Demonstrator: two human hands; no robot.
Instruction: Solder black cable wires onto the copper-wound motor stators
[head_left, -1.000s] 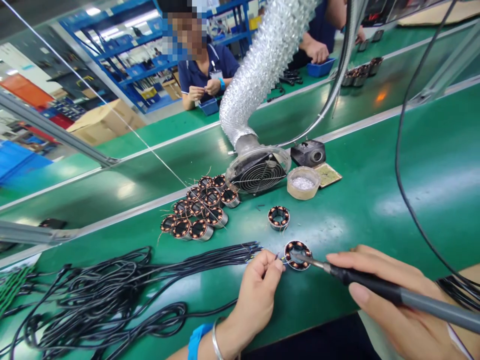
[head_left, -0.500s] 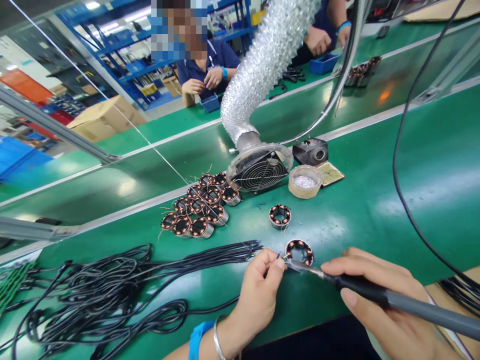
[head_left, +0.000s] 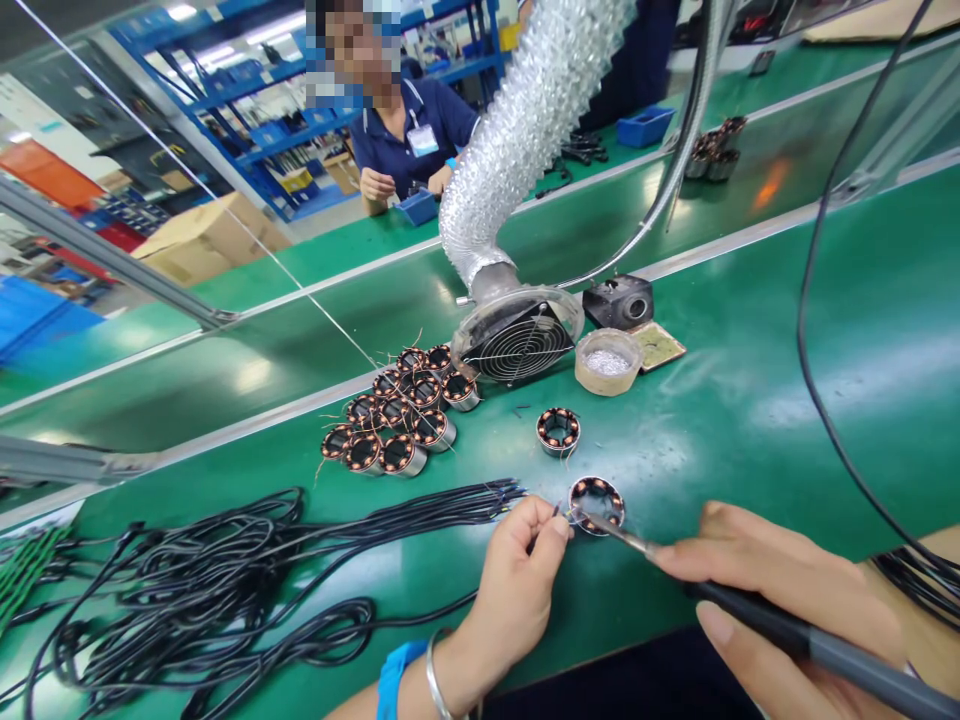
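Between thumb and fingers, my left hand (head_left: 525, 570) pinches the end of a black cable (head_left: 427, 615), its thin wires at the left rim of a copper-wound stator ring (head_left: 597, 505). My right hand (head_left: 795, 600) holds a soldering iron (head_left: 780, 620) like a pen; its metal tip lies over that ring, close to my left fingertips. Exact contact between tip and wires is too small to tell. Another stator (head_left: 558, 431) sits just behind. Further left stand several more stators (head_left: 403, 452) with loose copper ends.
Several black cables (head_left: 217, 570) lie at the left. A fume duct with a fan grille (head_left: 517, 345), a round solder tub (head_left: 606, 365), a sponge tray (head_left: 660, 347) and a black holder (head_left: 619, 302) stand behind. A person (head_left: 412, 130) works across the bench. One cable hangs at the right.
My right hand has shifted slightly right and down, tilting the iron more steeply, and faint smoke drifts near it. My left hand stays nearly still. Across the bench, the person's hands have moved apart.
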